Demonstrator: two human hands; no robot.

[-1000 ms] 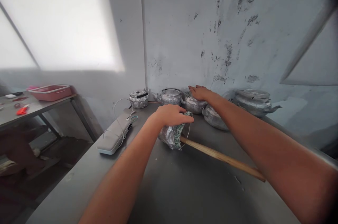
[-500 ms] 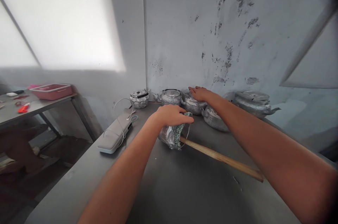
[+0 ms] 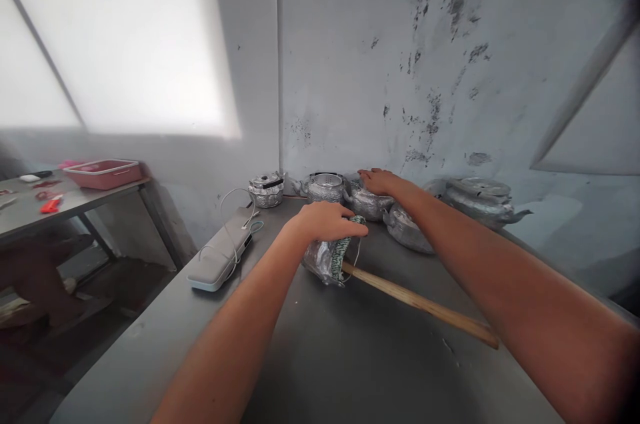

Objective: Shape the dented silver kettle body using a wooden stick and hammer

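My left hand (image 3: pixel 326 220) presses down on a small silver kettle wrapped with a green patterned band (image 3: pixel 327 257), which lies on a grey metal table (image 3: pixel 350 357). A wooden stick (image 3: pixel 420 304) runs from that kettle toward the right. My right hand (image 3: pixel 379 181) rests palm down on top of another silver kettle (image 3: pixel 367 203) in a row against the wall. Beside it stand a kettle with a strainer lid (image 3: pixel 325 188) and a small one (image 3: pixel 266 189).
A larger kettle (image 3: pixel 480 201) and another (image 3: pixel 407 227) sit at the right of the row. A grey device with white cables (image 3: pixel 220 254) lies at the table's left edge. A second table at far left carries a pink tray (image 3: pixel 103 173) and red tools (image 3: pixel 50 204).
Both hands stay on their kettles. The view has shifted slightly; nothing on the table has visibly moved.
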